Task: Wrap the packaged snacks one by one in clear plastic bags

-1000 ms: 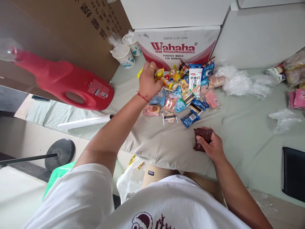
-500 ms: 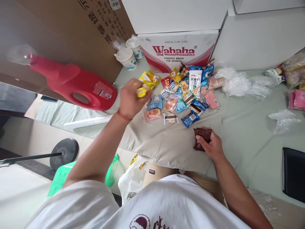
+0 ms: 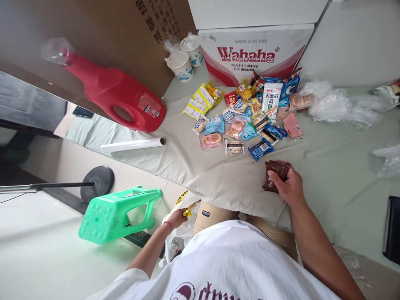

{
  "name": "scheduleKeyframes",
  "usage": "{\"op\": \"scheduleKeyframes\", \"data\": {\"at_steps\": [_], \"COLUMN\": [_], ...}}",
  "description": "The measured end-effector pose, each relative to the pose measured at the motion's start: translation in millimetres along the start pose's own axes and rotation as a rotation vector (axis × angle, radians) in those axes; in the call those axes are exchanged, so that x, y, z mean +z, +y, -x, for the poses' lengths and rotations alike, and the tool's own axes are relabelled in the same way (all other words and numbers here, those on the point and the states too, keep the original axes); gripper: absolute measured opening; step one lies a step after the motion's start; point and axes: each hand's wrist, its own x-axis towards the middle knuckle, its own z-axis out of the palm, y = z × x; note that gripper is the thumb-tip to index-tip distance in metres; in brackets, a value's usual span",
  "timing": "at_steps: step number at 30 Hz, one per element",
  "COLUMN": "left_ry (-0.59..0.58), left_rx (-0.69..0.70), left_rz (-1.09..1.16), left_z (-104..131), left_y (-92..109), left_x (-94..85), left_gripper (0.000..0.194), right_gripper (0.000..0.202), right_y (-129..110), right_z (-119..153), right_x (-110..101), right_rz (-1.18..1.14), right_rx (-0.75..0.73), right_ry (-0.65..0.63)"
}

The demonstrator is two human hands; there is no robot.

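Note:
My left hand [image 3: 176, 218] is low at the mouth of a white plastic bag [image 3: 186, 227], its fingers closed on a small yellow snack packet [image 3: 187, 212]. At the table's front edge, my right hand [image 3: 292, 186] holds several dark brown packets [image 3: 276, 175] stacked together, the thumb pressed across them. Beyond it lies a loose pile of wrapped snacks, with a blue packet [image 3: 260, 149] nearest. Yellow packets [image 3: 200, 101] lie side by side at the pile's left. A white packet [image 3: 271, 102] rests on top, and a pink packet [image 3: 293, 126] is at the right.
A Wahaha carton [image 3: 250, 54] stands behind the pile, with two paper cups [image 3: 180, 68] beside it. A red jug [image 3: 125, 98] and a white roll [image 3: 133, 145] are on the left. Crumpled clear plastic [image 3: 331, 104] lies right. A green stool [image 3: 115, 212] stands on the floor.
My left hand has let go of a yellow packet beside the others on the table. It has dropped to the bag and grips another yellow packet there. My right hand keeps the brown packets.

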Motion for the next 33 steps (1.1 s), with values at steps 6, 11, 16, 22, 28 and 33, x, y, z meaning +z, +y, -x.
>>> {"op": "scheduleKeyframes", "data": {"at_steps": [6, 11, 16, 22, 28, 33], "left_ry": [0.155, 0.269, 0.509, 0.993, 1.368, 0.994], "left_rx": [-0.148, -0.305, -0.402, -0.395, 0.591, 1.047], "left_rz": [-0.018, -0.005, 0.093, 0.223, 0.45, 0.36], "left_z": [-47, -57, -52, -16, 45, 54], "left_y": [-20, -38, -37, 4, 123, 230], "left_x": [50.3, 57.8, 29.4, -39.2, -64.4, -57.4], "left_gripper": [0.038, 0.071, 0.035, 0.046, 0.014, 0.014], "right_gripper": [0.054, 0.054, 0.055, 0.055, 0.06, 0.063], "right_y": [-6, -9, -8, -8, -8, -23], "right_z": [1, 2, 1, 1, -9, -25], "right_x": [1, 1, 1, -3, -11, 13], "right_rz": [0.014, 0.048, 0.03, -0.053, -0.185, -0.208], "right_rx": [-0.03, -0.047, -0.024, 0.072, 0.126, 0.085], "right_ry": [0.048, 0.064, 0.052, 0.065, -0.001, 0.047]}}
